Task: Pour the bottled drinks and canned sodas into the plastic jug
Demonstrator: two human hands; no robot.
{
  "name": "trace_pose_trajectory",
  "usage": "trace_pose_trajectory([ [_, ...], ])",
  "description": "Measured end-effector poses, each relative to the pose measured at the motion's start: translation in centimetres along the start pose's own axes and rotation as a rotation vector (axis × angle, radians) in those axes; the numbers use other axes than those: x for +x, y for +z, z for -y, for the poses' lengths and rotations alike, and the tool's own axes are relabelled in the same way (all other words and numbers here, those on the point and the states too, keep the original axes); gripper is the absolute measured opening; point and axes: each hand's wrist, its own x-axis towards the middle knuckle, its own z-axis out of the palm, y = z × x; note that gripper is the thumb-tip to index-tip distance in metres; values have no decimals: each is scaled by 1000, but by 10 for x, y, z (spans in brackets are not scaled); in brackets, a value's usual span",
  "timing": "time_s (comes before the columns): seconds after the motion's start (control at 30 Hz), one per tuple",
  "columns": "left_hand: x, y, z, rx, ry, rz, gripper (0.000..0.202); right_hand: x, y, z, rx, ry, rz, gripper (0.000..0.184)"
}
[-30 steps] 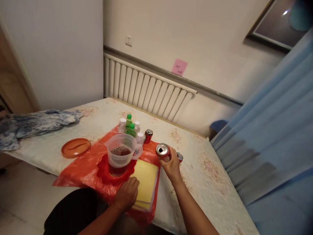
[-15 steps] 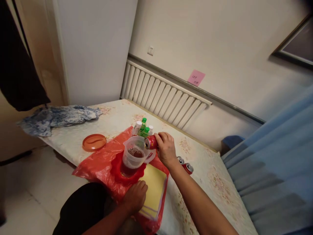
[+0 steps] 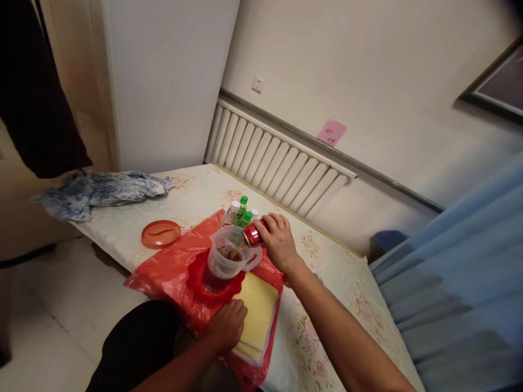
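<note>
Red metal can [image 3: 252,236] held tilted in right hand [image 3: 278,243], pouring into translucent plastic jug [image 3: 220,267], left hand [image 3: 229,325] curled at yellow pad [image 3: 259,310], hold unclear

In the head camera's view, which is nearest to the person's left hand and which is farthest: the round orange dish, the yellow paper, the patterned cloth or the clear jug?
From the left hand:
1. Yellow paper, right at its fingers.
2. Clear jug, just beyond the hand.
3. Round orange dish, farther off to the left.
4. Patterned cloth, at the table's far left.
</note>
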Motion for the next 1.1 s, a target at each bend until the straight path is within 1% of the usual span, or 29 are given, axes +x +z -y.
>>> trace_pose_trajectory([
  [0.37, -1, -3, -1, 1, -4, -14, 19, 1, -3, -3, -49, -69, 11, 33],
  [1.1, 1, 2, 0, 17, -6, -8, 19, -1, -4, 0, -62, -98, 15, 33],
])
